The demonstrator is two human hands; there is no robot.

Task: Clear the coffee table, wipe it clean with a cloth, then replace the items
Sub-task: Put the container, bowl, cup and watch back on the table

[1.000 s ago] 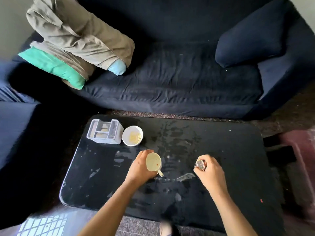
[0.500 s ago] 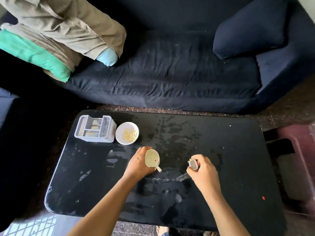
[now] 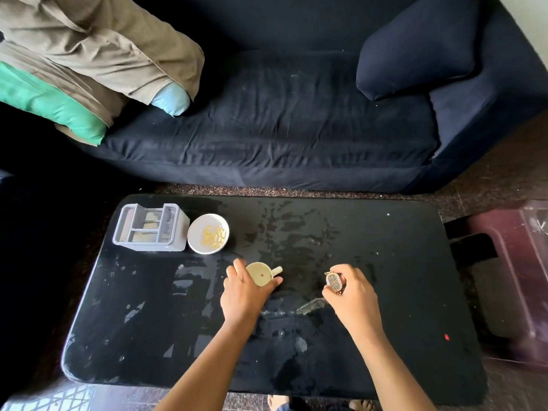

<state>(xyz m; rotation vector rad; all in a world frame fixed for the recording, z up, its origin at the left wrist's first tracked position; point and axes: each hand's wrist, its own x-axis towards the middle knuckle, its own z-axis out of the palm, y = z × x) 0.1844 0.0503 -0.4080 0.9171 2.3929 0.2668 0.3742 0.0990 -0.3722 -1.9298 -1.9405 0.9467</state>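
1. Now the left hand is gripping a small cream cup, with fingers and thumb curling round its body, over the middle of the black coffee table.
2. The right hand is pinching a gold wristwatch, face up, to the right of the cup and apart from it.
3. A white bowl of yellow bits is sitting just beside a grey organiser at the table's far left.
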